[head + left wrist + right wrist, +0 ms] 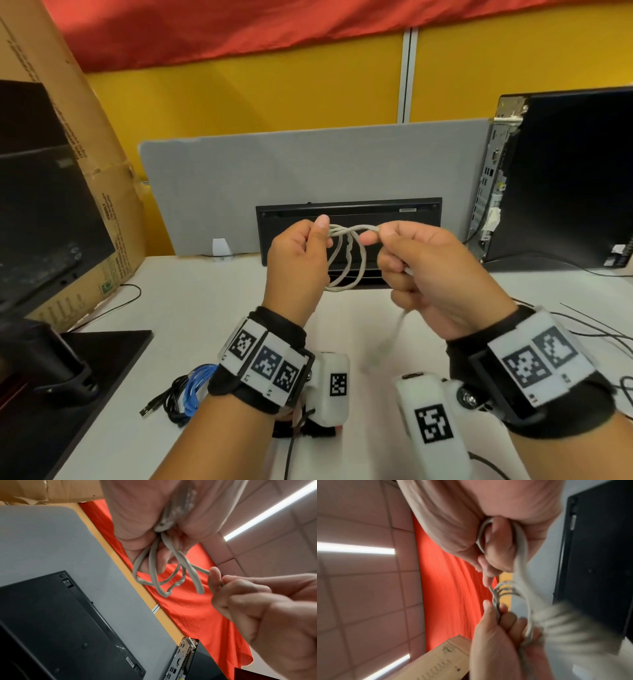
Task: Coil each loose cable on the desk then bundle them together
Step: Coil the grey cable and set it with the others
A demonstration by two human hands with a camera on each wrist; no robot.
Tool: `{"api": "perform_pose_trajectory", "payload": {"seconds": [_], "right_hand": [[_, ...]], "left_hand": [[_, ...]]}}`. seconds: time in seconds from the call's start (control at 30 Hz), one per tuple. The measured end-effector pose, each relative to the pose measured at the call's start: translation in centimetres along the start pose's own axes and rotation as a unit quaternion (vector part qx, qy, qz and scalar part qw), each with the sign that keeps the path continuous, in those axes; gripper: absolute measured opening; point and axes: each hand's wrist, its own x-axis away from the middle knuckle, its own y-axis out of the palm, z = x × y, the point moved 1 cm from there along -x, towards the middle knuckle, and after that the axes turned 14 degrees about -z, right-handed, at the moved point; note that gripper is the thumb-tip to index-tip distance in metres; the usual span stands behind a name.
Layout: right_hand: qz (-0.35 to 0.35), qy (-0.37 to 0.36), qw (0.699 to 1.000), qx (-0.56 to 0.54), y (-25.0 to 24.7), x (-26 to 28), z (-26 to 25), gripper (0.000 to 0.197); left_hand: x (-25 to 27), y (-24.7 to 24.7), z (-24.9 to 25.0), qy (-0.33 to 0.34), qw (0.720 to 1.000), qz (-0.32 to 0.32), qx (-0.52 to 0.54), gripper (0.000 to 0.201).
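Observation:
A grey cable (346, 260) hangs in several loops in the air above the white desk (191, 308). My left hand (301, 253) pinches the gathered loops at their top, thumb up. My right hand (411, 260) grips the same cable a little to the right, and the loose tail (394, 335) drops blurred from under that fist. In the left wrist view the loops (161, 574) hang from my left hand's fingers, with my right hand (248, 599) beside them. In the right wrist view the cable (520, 545) runs round my right hand's fingers. A blue coil (198, 387) and a black coil (174, 397) lie together at the near left.
A black keyboard (349, 212) leans against the grey divider (308, 164) behind my hands. A black PC tower (561, 178) stands at the right, a monitor (44, 212) and cardboard (89, 144) at the left. Thin black wires (589, 329) trail across the desk at the right.

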Motion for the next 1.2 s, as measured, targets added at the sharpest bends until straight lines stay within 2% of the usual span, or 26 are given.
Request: {"api": "perform_pose_trajectory", "payload": {"seconds": [0.07,0.13,0.2,0.3,0.37,0.47,0.53,0.57,0.7,0.8,0.87,0.93,1.0,1.13,1.2], "right_hand": [[-0.001,0.003,0.995,0.101,-0.7,0.1,-0.1,0.027],[0.01,-0.02,0.969,0.246,-1.5,0.2,-0.4,0.026],[0.038,-0.064,0.92,0.384,-2.3,0.2,-0.5,0.022],[0.106,-0.103,0.837,0.527,-3.0,-0.1,0.0,0.017],[0.152,-0.145,0.803,0.557,-2.9,-0.5,0.7,0.017],[0.179,-0.232,0.786,0.545,-2.4,-1.0,1.7,0.016],[0.174,-0.259,0.794,0.522,-2.3,-1.2,2.3,0.016],[0.173,-0.262,0.807,0.5,-2.2,-1.3,2.6,0.017],[0.141,-0.227,0.915,0.301,-1.6,-1.4,3.2,0.023],[0.099,-0.172,0.961,0.192,-1.2,-1.5,3.2,0.016],[0.07,-0.13,0.986,0.079,-0.9,-1.5,3.0,0.016],[0.042,-0.089,0.995,-0.035,-0.6,-1.4,2.8,0.022],[0.013,-0.075,0.993,-0.085,-0.5,-1.2,2.4,0.02],[-0.031,-0.079,0.995,0.049,0.4,-0.7,1.9,0.01],[-0.012,-0.081,0.993,0.087,0.5,-0.7,2.3,0.015]], "left_hand": [[0.1,0.0,0.0,-0.01,1.0,0.003,-0.001,0.038],[0.2,0.0,0.0,-0.027,1.0,0.007,0.003,0.038],[0.3,0.1,0.0,-0.061,0.997,-0.001,0.036,0.039],[0.5,0.6,0.4,-0.103,0.983,-0.034,0.151,0.039],[0.7,0.8,0.7,-0.116,0.963,-0.057,0.237,0.039],[0.8,0.8,1.0,-0.127,0.924,-0.097,0.346,0.04],[0.8,0.9,1.1,-0.132,0.901,-0.112,0.398,0.04],[0.9,0.9,1.1,-0.134,0.89,-0.116,0.421,0.04],[0.9,1.1,1.1,-0.142,0.853,-0.125,0.487,0.039],[1.0,1.1,0.9,-0.131,0.854,-0.129,0.486,0.039],[1.0,1.2,0.8,-0.116,0.86,-0.128,0.481,0.039],[0.9,1.1,0.8,-0.106,0.864,-0.121,0.477,0.04],[0.8,0.9,0.7,-0.095,0.877,-0.111,0.457,0.04],[0.9,0.6,0.5,-0.073,0.913,-0.096,0.388,0.038],[1.0,0.7,0.4,-0.068,0.919,-0.098,0.376,0.039]]}}
